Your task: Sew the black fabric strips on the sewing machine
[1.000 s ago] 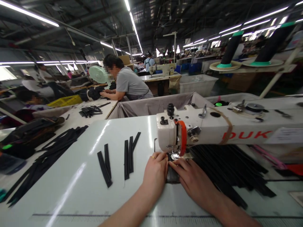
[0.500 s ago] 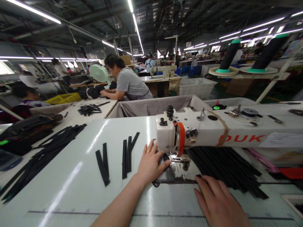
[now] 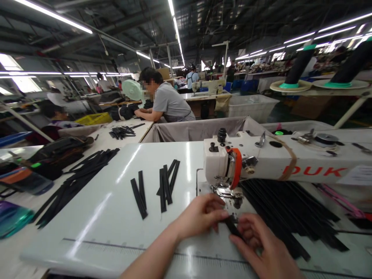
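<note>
1. Left hand (image 3: 202, 216) pinches one end of a narrow black fabric strip (image 3: 233, 227), right hand (image 3: 263, 243) grips the other, just short of the shiny metal presser foot (image 3: 225, 193).
2. I'd keep it flat and straight, hands clear of the foot.
3. White metal sewing machine (image 3: 215, 164) sits beyond.

Strips (image 3: 167, 186) lie left of the sewing machine (image 3: 215, 162), a strip pile (image 3: 290, 211) partly under its arm (image 3: 261, 166).
</note>
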`<act>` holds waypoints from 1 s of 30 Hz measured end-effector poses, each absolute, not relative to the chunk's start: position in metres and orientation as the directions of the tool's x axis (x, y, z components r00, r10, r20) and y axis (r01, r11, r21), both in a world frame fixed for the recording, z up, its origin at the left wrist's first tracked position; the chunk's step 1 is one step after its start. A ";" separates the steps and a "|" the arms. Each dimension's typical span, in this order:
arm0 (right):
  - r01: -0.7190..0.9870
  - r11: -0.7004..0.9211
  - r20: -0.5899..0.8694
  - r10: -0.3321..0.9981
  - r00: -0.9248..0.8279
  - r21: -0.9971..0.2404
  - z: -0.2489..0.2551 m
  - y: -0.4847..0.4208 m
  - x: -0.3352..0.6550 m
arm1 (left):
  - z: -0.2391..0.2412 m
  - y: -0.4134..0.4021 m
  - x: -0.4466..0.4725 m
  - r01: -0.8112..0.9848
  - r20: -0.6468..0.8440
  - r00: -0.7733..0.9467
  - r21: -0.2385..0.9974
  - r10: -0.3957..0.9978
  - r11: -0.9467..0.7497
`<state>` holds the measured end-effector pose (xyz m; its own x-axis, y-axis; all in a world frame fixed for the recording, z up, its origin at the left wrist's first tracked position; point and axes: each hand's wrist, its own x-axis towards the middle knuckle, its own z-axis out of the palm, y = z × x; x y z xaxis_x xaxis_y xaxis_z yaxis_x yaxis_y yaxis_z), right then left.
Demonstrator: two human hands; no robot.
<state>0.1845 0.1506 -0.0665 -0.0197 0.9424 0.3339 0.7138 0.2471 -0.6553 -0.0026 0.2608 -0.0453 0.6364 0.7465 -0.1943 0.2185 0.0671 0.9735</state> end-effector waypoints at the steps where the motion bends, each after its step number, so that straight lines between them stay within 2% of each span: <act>1: 0.688 0.272 0.308 0.949 -0.075 -0.672 -0.061 0.156 0.180 | -0.047 0.257 0.004 0.174 -0.243 0.681 0.970 0.691 0.170; 3: 0.663 0.412 0.325 0.909 -0.259 -0.625 -0.050 0.168 0.176 | -0.051 0.257 0.009 0.144 -0.282 0.644 0.958 0.712 0.249; 4: 0.662 0.508 0.370 0.860 -0.351 -0.551 -0.047 0.174 0.176 | -0.053 0.261 0.009 0.140 -0.283 0.589 0.958 0.757 0.250; 6: 0.670 0.667 0.450 0.732 -0.511 -0.325 -0.044 0.184 0.177 | -0.058 0.268 0.005 0.141 -0.263 0.488 0.965 0.832 0.222; 9: 0.683 0.730 0.507 0.596 -0.623 -0.019 -0.051 0.194 0.177 | -0.064 0.275 0.003 0.217 -0.106 0.355 0.976 0.929 0.029; 11: 0.686 0.725 0.525 0.561 -0.640 0.062 -0.057 0.197 0.175 | -0.067 0.274 0.006 0.283 0.020 0.276 0.954 0.961 -0.101; 13: 0.675 0.733 0.517 0.549 -0.657 0.081 -0.059 0.199 0.174 | -0.069 0.274 0.010 0.267 0.006 0.247 0.961 0.969 -0.074; 16: 0.659 0.746 0.492 0.541 -0.683 0.096 -0.056 0.198 0.174 | -0.070 0.276 0.013 0.178 -0.177 0.296 0.976 0.939 0.128; 17: 0.661 0.742 0.498 0.535 -0.682 0.108 -0.056 0.198 0.175 | -0.071 0.276 0.013 0.178 -0.191 0.303 0.974 0.934 0.141; 18: 0.669 0.733 0.508 0.533 -0.677 0.121 -0.057 0.198 0.176 | -0.070 0.277 0.013 0.207 -0.163 0.297 0.973 0.941 0.103; 20: 0.700 0.700 0.531 0.545 -0.649 0.138 -0.061 0.198 0.176 | -0.068 0.275 0.011 0.353 0.010 0.279 0.929 0.960 -0.112; 22: 0.740 0.656 0.540 0.575 -0.615 0.146 -0.070 0.200 0.176 | -0.065 0.270 0.009 0.547 0.196 0.316 0.762 0.928 -0.347; 24: 0.769 0.620 0.539 0.600 -0.591 0.153 -0.078 0.202 0.176 | -0.062 0.266 0.008 0.657 0.264 0.403 0.583 0.877 -0.477; 26: 0.780 0.604 0.537 0.610 -0.583 0.160 -0.084 0.204 0.175 | -0.062 0.262 0.006 0.659 0.280 0.462 0.527 0.842 -0.537; 30: 0.781 0.603 0.538 0.610 -0.582 0.160 -0.086 0.206 0.175 | -0.067 0.262 0.006 0.573 0.349 0.489 0.562 0.799 -0.596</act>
